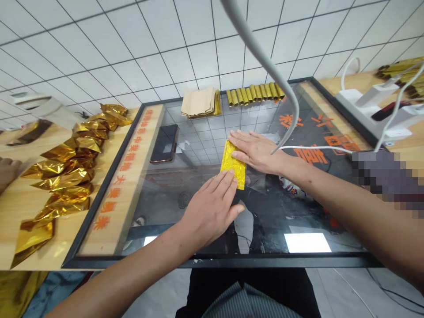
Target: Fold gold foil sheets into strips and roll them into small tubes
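Observation:
A small sheet of glittery gold paper (232,164) lies on the glass tabletop (198,141). My left hand (212,207) rests flat on the sheet's near end, fingers stretched out and together. My right hand (255,150) lies flat over its far right side, fingers extended across the paper. Both hands press the paper down against the glass; neither is wrapped round it.
A black phone (164,143) lies on the glass to the left. At the back sit a stack of tan paper (198,102) and a row of rolled gold pieces (255,92). Folded gold foil shapes (69,168) cover the wooden table at left. A white cable (265,57) hangs overhead.

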`<state>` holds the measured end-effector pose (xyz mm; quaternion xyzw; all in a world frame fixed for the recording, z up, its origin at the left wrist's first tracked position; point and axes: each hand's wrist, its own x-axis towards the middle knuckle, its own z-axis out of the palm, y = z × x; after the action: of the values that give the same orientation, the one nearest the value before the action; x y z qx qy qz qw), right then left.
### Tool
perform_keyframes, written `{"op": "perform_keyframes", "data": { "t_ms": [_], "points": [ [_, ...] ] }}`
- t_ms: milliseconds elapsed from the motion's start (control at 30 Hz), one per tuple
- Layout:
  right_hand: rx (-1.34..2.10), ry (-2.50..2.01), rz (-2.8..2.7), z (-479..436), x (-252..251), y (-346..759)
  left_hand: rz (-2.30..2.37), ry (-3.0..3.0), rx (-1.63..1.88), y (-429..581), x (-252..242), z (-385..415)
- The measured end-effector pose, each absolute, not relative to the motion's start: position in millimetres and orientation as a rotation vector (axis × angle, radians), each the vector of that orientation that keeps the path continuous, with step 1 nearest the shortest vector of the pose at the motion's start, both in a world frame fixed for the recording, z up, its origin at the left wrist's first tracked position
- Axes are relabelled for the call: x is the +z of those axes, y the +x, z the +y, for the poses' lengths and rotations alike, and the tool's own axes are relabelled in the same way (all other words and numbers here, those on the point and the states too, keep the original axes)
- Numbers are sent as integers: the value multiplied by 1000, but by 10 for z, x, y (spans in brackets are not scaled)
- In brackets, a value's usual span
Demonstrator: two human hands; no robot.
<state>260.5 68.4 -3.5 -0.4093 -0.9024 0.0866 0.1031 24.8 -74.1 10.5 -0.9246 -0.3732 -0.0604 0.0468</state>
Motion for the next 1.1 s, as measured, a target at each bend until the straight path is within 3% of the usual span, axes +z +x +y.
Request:
{"op": "perform_keyframes", "data": {
  "t_ms": [500,767,1100],
  "points": [
    [336,-1375,-2417,894,-76,2774,-1135,-2769,-191,283,70,-758],
    [464,-1352,-2511,499,77,2843,-1177,-2806,-192,293,78,-768],
    [356,-1518,-2380,711,3,2845,-1172,-2787,-186,302,94,-781]
  ]
}}
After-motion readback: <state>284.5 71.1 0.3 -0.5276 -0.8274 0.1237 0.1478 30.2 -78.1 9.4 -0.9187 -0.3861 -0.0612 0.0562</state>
